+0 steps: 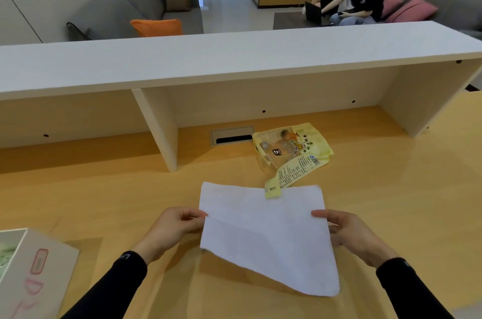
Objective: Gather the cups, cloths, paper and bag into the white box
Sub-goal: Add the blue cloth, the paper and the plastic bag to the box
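Note:
A white cloth hangs spread above the wooden desk in front of me. My left hand pinches its left edge, and my right hand pinches its right edge. The cloth's lower corner droops toward the desk at the right. Behind it a crumpled yellow snack bag lies flat on the desk, its near tip overlapped by the cloth's top edge. The white box, with pink drawings on its side, stands at the lower left corner, partly out of frame. I see no cups or paper.
A white raised shelf with an upright divider runs across the back of the desk. A metal cable slot sits in the desk beside the bag. Beyond the shelf, two people sit on a grey sofa.

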Motion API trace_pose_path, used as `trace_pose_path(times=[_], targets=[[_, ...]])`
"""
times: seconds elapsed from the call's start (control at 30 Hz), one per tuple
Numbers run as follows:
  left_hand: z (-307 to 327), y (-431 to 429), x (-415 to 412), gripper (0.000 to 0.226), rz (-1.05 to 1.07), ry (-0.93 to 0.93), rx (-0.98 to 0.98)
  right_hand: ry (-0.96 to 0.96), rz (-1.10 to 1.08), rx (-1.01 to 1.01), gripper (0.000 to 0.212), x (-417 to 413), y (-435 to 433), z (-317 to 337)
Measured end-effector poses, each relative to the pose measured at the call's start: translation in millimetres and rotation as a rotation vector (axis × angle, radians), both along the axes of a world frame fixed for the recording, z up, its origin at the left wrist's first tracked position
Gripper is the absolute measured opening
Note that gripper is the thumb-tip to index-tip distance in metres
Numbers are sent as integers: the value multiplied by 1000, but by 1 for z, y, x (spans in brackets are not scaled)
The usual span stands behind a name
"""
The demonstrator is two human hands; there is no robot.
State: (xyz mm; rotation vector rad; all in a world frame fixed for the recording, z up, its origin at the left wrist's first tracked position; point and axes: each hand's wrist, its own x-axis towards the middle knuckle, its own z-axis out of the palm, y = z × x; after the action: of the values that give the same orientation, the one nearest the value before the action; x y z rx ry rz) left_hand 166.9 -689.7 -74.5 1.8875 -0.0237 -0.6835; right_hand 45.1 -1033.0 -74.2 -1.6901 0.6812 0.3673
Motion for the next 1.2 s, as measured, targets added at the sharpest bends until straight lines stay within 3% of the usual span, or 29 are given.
trace_pose_path(times=[0.27,0.43,0.53,0.67,0.77,0.9,1.2], targets=[[-1,12,0,19,205,1,-43,-27,95,109,61,-14,6,-1],[3,12,0,29,298,-17,-86,-129,44,122,47,-15,19,2],[7,15,2,38,330,-57,-96,-204,-34,140,57,-13,26,3],[15,16,3,20,417,-96,-156,-261,-145,165,21,-3,34,10],[25,19,3,10,434,-117,-193,-266,-221,137,22,5,39,11],[39,36,3,18,457,-176,-193,-290,-269,100,26,19,54,21],[98,168,-8,13,579,-456,-89,-480,-40,85,26,73,175,70]])
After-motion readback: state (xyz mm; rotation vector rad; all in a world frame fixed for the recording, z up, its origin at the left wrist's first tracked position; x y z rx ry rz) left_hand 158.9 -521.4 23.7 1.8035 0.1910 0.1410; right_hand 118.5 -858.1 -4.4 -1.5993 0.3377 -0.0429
